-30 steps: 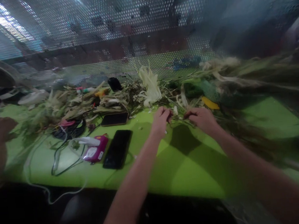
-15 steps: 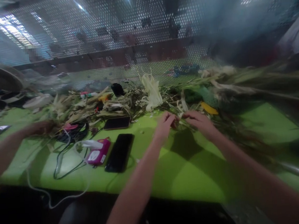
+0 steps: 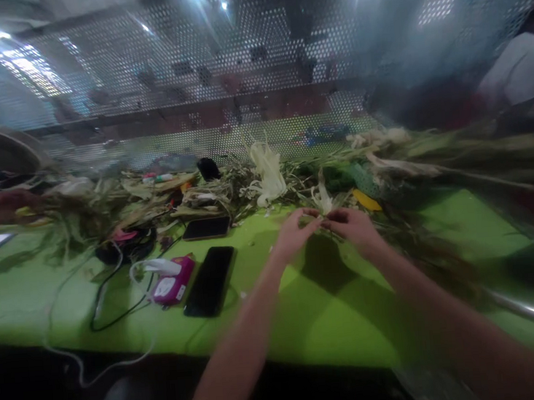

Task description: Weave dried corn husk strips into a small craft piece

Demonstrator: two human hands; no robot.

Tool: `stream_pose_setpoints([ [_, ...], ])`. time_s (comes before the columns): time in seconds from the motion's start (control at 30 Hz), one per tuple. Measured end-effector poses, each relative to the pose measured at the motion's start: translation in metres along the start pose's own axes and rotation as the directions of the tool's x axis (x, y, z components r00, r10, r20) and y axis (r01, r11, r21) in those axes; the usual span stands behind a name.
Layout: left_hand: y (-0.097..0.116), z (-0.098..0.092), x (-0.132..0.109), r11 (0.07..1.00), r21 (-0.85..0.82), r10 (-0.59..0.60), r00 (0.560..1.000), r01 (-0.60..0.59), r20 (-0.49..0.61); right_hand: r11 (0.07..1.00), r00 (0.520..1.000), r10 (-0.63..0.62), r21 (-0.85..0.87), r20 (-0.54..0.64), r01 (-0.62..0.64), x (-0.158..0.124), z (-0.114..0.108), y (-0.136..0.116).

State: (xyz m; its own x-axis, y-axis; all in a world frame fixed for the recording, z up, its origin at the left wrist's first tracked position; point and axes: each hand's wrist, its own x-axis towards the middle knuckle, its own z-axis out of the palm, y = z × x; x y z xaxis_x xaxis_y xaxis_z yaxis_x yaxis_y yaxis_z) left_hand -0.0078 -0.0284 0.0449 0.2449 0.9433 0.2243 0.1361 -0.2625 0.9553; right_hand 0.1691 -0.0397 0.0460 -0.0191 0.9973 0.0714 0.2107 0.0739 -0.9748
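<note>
My left hand [image 3: 296,234] and my right hand [image 3: 355,229] are close together above the green tabletop, fingertips pinched. Between them a small pale dried husk piece [image 3: 323,200] rises, its lower end hidden in my fingers. Just beyond my left hand stands a larger pale, fanned-out husk bundle [image 3: 267,172], apart from both hands. To the right of it, behind my right hand, is a yellow item [image 3: 367,200] whose kind I cannot make out.
Two dark phones [image 3: 210,281] [image 3: 207,227] lie left of my hands, beside a magenta power adapter [image 3: 174,281] with cables. Dry stalks and leaves [image 3: 220,194] line a perforated metal screen [image 3: 247,60]. At far left, another person's hand [image 3: 6,207] holds dry leaves [image 3: 77,218].
My hands stay together, fingers now pinched closer around the husk piece. The other person's hand has moved up and left, lifting dry leaves. The view has shifted slightly.
</note>
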Motion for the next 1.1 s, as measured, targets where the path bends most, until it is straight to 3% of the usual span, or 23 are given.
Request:
stream_pose_setpoints([
  [0.17,-0.009,0.004,0.003,0.999,0.038,-0.007,1.0,0.008,-0.004,0.996,0.996,-0.084,-0.029,0.02,0.084,0.0,0.001,0.003],
  [0.33,-0.014,0.004,0.004,0.98,0.195,-0.033,0.997,0.045,-0.067,0.967,0.967,-0.23,-0.134,-0.109,0.215,-0.002,0.001,0.001],
  [0.57,-0.006,0.01,-0.002,0.906,0.408,0.137,0.99,-0.111,-0.036,0.951,0.963,-0.258,-0.194,-0.074,0.24,-0.011,0.007,-0.007],
  [0.7,-0.011,0.012,-0.001,0.965,0.261,0.04,0.998,-0.023,-0.058,0.969,0.971,-0.229,-0.107,-0.069,0.221,-0.009,0.006,-0.007],
  [0.83,-0.021,0.011,0.004,0.992,0.073,-0.099,0.995,0.099,-0.006,0.992,0.991,-0.122,0.035,-0.049,0.124,-0.005,0.003,-0.002],
  [0.97,-0.025,0.007,0.007,0.994,-0.012,-0.11,0.992,0.11,-0.053,0.985,0.998,-0.044,0.167,-0.043,0.05,-0.002,-0.003,0.002],
  [1.1,-0.024,0.003,0.009,0.993,-0.06,-0.11,0.983,0.102,-0.146,0.988,0.999,-0.009,0.155,0.039,0.002,-0.001,-0.006,0.0],
])
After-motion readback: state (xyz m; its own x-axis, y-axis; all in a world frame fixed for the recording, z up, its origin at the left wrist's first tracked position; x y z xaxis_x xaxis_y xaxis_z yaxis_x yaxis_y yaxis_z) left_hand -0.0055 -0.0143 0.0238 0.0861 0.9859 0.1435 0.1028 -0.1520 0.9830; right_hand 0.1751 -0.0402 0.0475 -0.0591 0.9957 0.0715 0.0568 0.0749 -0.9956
